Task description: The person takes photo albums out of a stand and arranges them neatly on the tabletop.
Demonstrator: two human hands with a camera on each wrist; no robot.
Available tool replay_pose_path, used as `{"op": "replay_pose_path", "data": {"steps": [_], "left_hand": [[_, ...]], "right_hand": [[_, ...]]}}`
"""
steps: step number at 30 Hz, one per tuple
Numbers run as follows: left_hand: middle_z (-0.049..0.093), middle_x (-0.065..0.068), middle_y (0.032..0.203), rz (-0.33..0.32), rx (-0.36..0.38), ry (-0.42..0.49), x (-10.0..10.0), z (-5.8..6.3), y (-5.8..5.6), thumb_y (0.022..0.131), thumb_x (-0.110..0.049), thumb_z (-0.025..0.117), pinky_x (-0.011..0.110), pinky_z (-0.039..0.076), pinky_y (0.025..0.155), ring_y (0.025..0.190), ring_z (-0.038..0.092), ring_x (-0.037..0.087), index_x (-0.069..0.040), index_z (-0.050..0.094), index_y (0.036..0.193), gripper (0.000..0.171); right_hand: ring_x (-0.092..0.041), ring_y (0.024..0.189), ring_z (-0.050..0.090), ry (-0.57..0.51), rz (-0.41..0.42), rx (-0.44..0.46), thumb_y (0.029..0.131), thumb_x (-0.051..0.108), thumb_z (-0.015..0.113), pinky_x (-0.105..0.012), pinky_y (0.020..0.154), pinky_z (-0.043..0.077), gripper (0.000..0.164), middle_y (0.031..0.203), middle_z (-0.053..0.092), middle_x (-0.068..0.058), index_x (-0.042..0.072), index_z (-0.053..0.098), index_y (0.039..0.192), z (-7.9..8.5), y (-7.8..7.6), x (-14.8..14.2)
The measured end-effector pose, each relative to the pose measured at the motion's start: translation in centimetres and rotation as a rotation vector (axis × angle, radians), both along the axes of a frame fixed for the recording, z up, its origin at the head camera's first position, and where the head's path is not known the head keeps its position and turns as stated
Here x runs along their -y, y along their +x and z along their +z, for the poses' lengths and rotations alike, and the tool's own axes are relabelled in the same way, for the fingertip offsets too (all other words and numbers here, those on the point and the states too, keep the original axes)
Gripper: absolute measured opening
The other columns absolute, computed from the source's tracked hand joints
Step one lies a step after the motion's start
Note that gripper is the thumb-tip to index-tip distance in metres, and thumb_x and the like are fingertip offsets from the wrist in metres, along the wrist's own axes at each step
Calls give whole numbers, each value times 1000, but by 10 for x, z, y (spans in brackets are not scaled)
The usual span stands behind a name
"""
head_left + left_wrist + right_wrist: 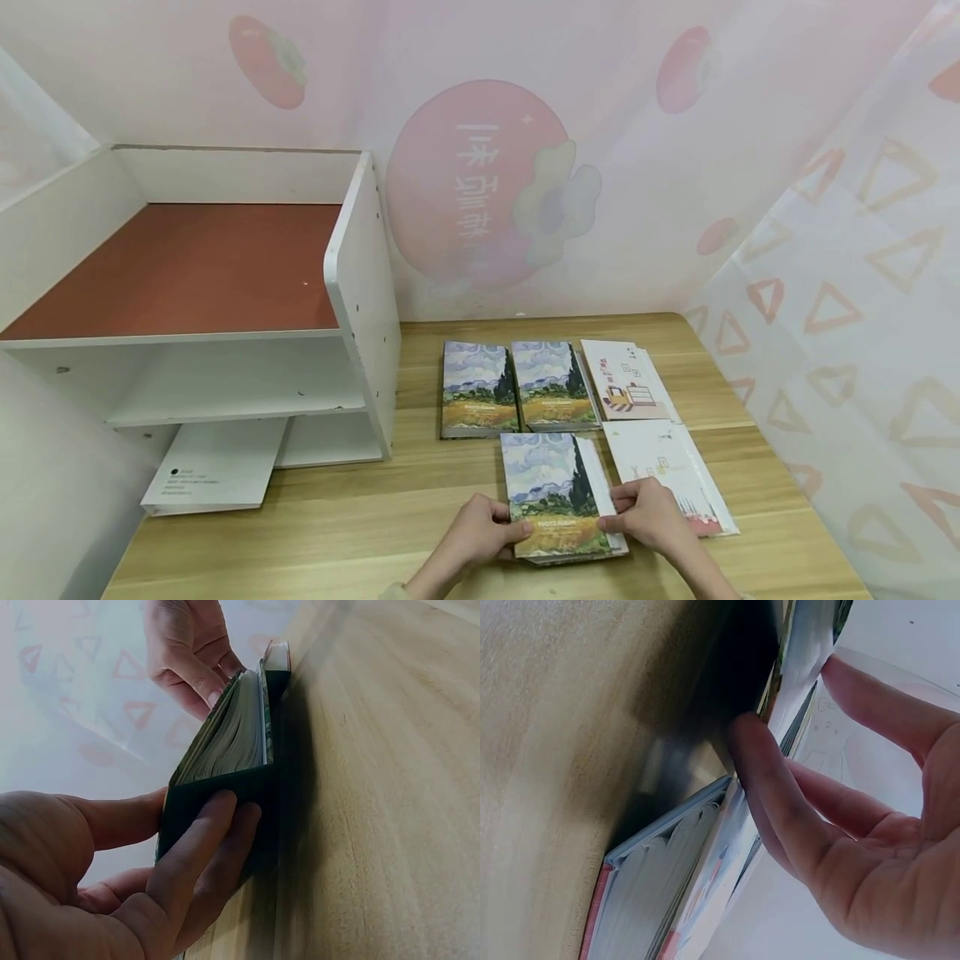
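A photo album (551, 492) with a painted landscape cover lies between my two hands at the front of the table. My left hand (476, 533) grips its left side, thumb on the cover; in the left wrist view, fingers (199, 847) lie against the dark green spine. My right hand (652, 517) holds the opposite page edge, thumb on top and fingers underneath, seen closely in the right wrist view. That edge looks raised off the wood. Just right of it lies a white album (652, 454) with small drawings, partly hidden by my right hand.
Behind are two matching landscape albums (478, 387) side by side and another white album (626, 379). On the left stands a white shelf unit (367, 333) with a reddish-brown top board; a white book (217, 467) juts from its lower compartment. Patterned cloth hangs behind the wooden table (337, 542).
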State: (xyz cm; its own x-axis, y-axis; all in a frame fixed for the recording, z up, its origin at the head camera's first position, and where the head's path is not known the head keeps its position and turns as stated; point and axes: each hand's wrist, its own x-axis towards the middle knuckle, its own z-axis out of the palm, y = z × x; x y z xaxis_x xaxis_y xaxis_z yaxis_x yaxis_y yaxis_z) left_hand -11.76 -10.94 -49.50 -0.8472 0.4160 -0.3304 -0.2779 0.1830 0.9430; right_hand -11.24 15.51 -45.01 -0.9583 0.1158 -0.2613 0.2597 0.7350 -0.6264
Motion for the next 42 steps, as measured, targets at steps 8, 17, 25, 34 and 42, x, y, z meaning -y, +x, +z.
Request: {"op": "replay_pose_path", "data": {"steps": [8, 17, 25, 34, 42], "left_hand": [[42, -4, 50, 3, 3, -23, -3, 0, 0, 90, -11, 73, 29, 52, 53, 47, 52, 11, -13, 47, 59, 41], [57, 3, 58, 22, 51, 11, -2, -2, -2, 90, -5, 73, 40, 60, 63, 62, 69, 25, -7, 51, 66, 32], [65, 10, 67, 21, 44, 17, -2, -5, -4, 91, -2, 70, 38, 60, 62, 64, 69, 25, -2, 61, 71, 22], [64, 11, 67, 7, 46, 3, -3, -3, -6, 91, -3, 70, 37, 60, 61, 63, 69, 25, -2, 61, 70, 23], [62, 12, 68, -6, 51, 11, -4, -3, -6, 91, -1, 69, 36, 60, 61, 62, 69, 25, -1, 61, 70, 23]], "right_hand": [[-22, 76, 67, 39, 12, -49, 61, 13, 95, -41, 70, 58, 49, 82, 71, -7, -8, 73, 99, -1, 0, 2], [-23, 75, 67, 33, 12, -67, 61, 10, 94, -40, 68, 58, 47, 83, 71, -10, -9, 71, 98, -4, 1, 5], [-29, 81, 67, 83, 66, -95, 64, 10, 92, -45, 71, 58, 43, 84, 70, -12, -9, 71, 97, -9, 4, 9], [-32, 86, 67, 133, 90, -77, 67, 12, 91, -48, 75, 57, 44, 88, 70, -15, -9, 70, 100, -5, 5, 13], [-34, 88, 66, 171, 125, -89, 68, 10, 90, -49, 76, 56, 43, 89, 69, -15, -10, 70, 100, -4, 5, 15]]}}
